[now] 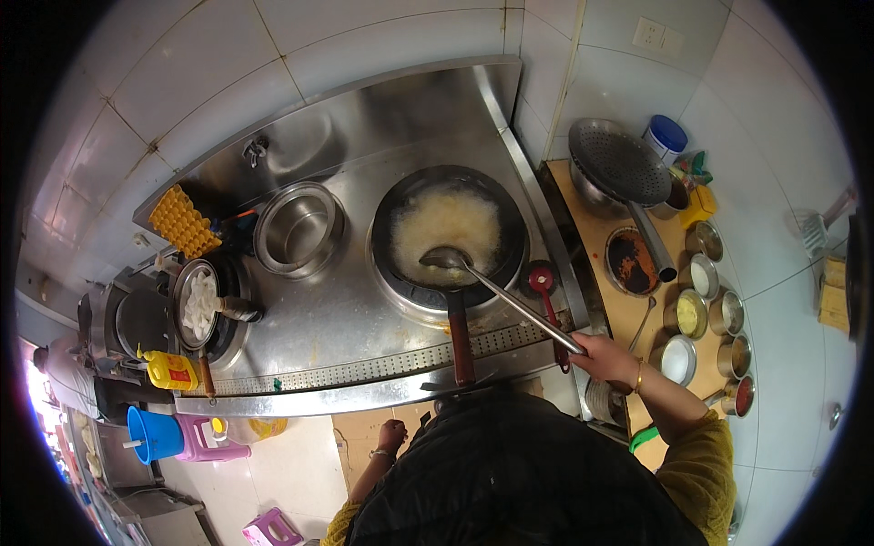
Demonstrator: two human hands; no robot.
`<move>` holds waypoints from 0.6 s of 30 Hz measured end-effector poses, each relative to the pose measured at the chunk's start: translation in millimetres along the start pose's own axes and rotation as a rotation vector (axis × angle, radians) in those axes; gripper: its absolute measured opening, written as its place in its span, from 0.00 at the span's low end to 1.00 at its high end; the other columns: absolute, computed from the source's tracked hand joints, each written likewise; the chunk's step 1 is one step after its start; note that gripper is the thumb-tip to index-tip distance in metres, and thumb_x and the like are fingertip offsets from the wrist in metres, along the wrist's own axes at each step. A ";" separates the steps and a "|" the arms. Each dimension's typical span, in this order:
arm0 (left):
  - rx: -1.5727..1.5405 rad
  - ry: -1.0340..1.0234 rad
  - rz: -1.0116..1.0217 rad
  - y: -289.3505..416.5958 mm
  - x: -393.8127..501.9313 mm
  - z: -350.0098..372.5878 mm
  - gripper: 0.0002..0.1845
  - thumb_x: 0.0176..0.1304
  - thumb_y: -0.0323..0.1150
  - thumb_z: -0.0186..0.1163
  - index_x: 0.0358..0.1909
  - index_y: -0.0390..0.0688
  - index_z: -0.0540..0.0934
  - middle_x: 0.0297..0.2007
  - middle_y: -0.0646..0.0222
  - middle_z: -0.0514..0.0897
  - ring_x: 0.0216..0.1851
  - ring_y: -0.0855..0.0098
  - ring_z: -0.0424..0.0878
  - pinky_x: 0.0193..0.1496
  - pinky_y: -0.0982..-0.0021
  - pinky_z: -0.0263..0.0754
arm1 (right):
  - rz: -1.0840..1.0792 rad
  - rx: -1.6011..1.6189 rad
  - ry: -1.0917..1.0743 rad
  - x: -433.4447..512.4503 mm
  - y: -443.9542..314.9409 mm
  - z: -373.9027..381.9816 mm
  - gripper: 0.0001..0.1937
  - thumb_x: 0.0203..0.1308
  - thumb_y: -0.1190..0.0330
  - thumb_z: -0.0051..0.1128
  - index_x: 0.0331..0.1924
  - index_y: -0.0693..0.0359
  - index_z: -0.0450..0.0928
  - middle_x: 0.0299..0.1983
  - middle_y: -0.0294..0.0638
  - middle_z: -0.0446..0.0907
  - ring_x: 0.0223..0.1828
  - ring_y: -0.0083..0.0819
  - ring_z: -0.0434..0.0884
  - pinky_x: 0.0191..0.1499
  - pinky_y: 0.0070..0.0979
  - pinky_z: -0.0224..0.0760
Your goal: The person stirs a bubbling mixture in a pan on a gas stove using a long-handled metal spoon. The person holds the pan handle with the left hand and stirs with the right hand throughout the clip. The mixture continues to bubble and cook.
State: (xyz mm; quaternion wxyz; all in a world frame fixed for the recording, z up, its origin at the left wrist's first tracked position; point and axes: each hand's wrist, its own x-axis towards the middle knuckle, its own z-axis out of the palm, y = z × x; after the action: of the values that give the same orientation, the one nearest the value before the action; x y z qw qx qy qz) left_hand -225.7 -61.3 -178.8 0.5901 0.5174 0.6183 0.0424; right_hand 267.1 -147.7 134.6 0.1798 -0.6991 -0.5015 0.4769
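A long-handled metal ladle (522,306) is held by its handle end in my right hand (605,358). Its bowl rests in the bubbling, foamy liquid (447,222) of a black wok (388,205) on the round burner. The wok's dark red-brown handle (461,345) points towards me, with no hand on it. Low beside my body, in front of the range's edge, is my left hand (392,435), its fingers curled; whether it holds anything is unclear. A red ladle or strainer (543,281) lies right of the wok.
On the left stand a steel pot (300,228), egg trays (181,222), a pan of white pieces (199,307) and a yellow jug (169,370). Seasoning bowls (689,315) and a perforated strainer (614,160) are at right. A person (68,382) stands far left; a pink stool (273,527) is on the floor.
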 end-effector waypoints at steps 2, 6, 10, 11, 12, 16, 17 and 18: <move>-0.003 -0.003 -0.009 0.2 1.4 -0.4 0.13 0.60 0.33 0.52 0.38 0.33 0.78 0.23 0.63 0.81 0.21 0.73 0.80 0.22 0.73 0.73 | -0.073 -0.201 0.087 12.2 8.2 3.9 0.10 0.60 0.68 0.54 0.42 0.62 0.70 0.27 0.46 0.80 0.29 0.44 0.80 0.34 0.37 0.72; -0.060 0.021 -0.014 -3.5 -0.5 -2.4 0.13 0.60 0.32 0.52 0.37 0.32 0.79 0.23 0.62 0.81 0.21 0.73 0.79 0.22 0.73 0.73 | -0.066 -0.357 0.148 37.8 24.3 10.9 0.14 0.61 0.63 0.51 0.45 0.62 0.69 0.29 0.50 0.80 0.34 0.52 0.80 0.36 0.42 0.71; 0.011 0.045 0.000 -2.5 -6.8 -3.1 0.13 0.60 0.33 0.52 0.37 0.32 0.79 0.23 0.62 0.81 0.21 0.72 0.80 0.22 0.73 0.74 | -0.045 -0.568 0.253 61.4 30.4 18.2 0.17 0.61 0.62 0.50 0.49 0.64 0.67 0.29 0.52 0.80 0.34 0.52 0.80 0.36 0.45 0.72; -0.037 0.067 -0.023 -2.4 -8.8 -1.8 0.13 0.60 0.33 0.52 0.37 0.32 0.79 0.23 0.62 0.81 0.21 0.72 0.80 0.22 0.73 0.74 | -0.055 -0.577 0.276 67.2 30.5 18.4 0.18 0.61 0.62 0.50 0.49 0.65 0.67 0.29 0.53 0.80 0.34 0.52 0.80 0.36 0.46 0.72; -0.070 0.098 -0.032 -3.1 -11.3 -0.1 0.13 0.60 0.33 0.52 0.37 0.32 0.79 0.23 0.62 0.81 0.21 0.72 0.80 0.22 0.73 0.74 | -0.065 -0.585 0.299 72.8 30.5 18.4 0.19 0.61 0.62 0.50 0.50 0.66 0.67 0.29 0.54 0.80 0.34 0.52 0.80 0.36 0.47 0.72; -0.101 0.121 -0.079 -9.5 -13.4 -1.2 0.13 0.59 0.33 0.52 0.37 0.32 0.79 0.23 0.62 0.81 0.21 0.72 0.80 0.23 0.73 0.74 | -0.031 -0.600 0.349 96.9 29.2 18.0 0.20 0.61 0.61 0.51 0.51 0.65 0.67 0.30 0.54 0.80 0.34 0.54 0.80 0.35 0.49 0.72; -0.089 0.106 -0.072 -12.0 -12.9 -2.3 0.13 0.59 0.33 0.52 0.38 0.32 0.79 0.23 0.62 0.81 0.21 0.72 0.80 0.22 0.73 0.74 | -0.024 -0.589 0.361 101.9 28.8 18.0 0.20 0.61 0.61 0.51 0.51 0.65 0.67 0.30 0.54 0.80 0.34 0.54 0.79 0.35 0.49 0.71; -0.074 0.095 -0.069 -14.5 -12.4 -3.8 0.13 0.59 0.32 0.52 0.38 0.32 0.78 0.24 0.62 0.82 0.22 0.72 0.80 0.22 0.73 0.74 | -0.013 -0.577 0.372 106.7 28.2 17.6 0.20 0.61 0.61 0.51 0.51 0.64 0.67 0.30 0.54 0.80 0.34 0.55 0.79 0.35 0.49 0.71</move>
State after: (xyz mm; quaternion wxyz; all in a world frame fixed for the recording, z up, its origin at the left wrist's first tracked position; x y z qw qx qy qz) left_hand -240.1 -74.4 -178.8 0.5798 0.4709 0.6612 0.0695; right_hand 271.7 -70.8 53.7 0.0661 -0.7929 -0.5789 0.1783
